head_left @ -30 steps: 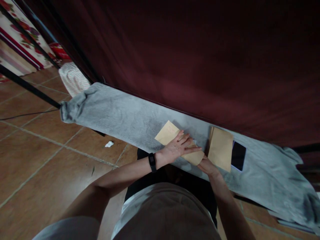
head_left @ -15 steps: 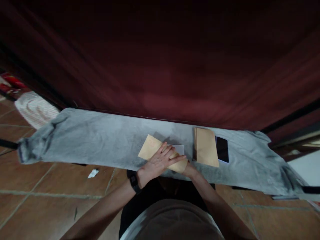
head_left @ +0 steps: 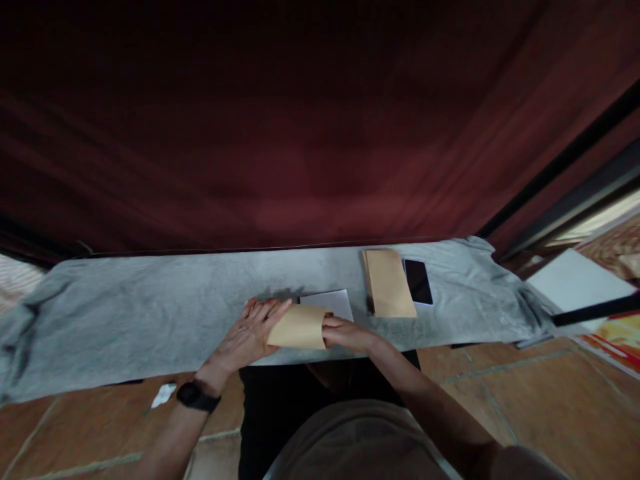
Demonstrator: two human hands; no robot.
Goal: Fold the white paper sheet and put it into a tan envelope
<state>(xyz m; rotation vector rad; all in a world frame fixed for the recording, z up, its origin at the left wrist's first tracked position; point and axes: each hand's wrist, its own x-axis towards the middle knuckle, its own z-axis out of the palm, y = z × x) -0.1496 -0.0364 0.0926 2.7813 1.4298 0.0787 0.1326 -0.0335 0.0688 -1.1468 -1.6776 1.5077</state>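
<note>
A tan paper envelope [head_left: 299, 326] bulges open at its right end, just above the front edge of a cloth-covered surface. My left hand [head_left: 250, 333] grips its left end, thumb over the top and fingers around the far side. My right hand [head_left: 347, 333] is at the open end, with its fingers closed at the rim and their tips hidden inside the envelope. Partly behind the envelope lies a white sheet or card [head_left: 330, 303]. Whether anything is inside the envelope cannot be seen.
A stack of tan envelopes [head_left: 391, 283] lies right of my hands, beside a dark-screened phone [head_left: 419, 281]. Grey cloth [head_left: 150, 307] covers the long narrow surface. Dark red fabric [head_left: 300, 167] hangs behind it. A white crumpled scrap [head_left: 163, 395] is on the tiled floor.
My left hand has moved from lying flat across the envelope to gripping its left end. The envelope has turned level and bulged open, and my right fingers have entered its right end. The view has shifted right.
</note>
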